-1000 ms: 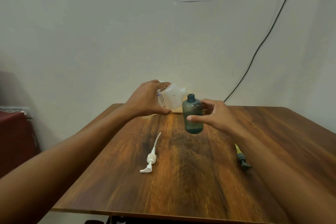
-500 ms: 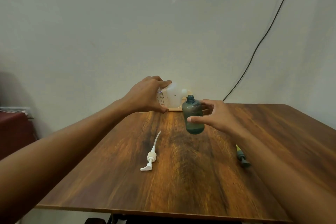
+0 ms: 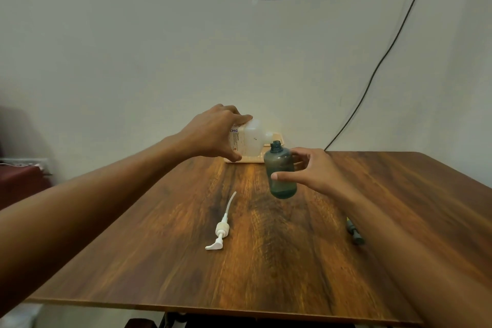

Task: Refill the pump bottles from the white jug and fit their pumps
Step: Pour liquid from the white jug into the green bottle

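Head view: left hand (image 3: pixel 213 133) grips the white jug (image 3: pixel 247 140) tipped sideways, spout at the teal bottle (image 3: pixel 281 173) mouth so it pours in; right hand (image 3: pixel 311 172) holds the bottle above the table (image 3: pixel 266 287); white pump (image 3: pixel 222 229) lies nearby, ready.

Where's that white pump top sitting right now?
The white pump lies loose on the wooden table, left of centre in the head view, nearer the person than the green bottle held in the right hand.
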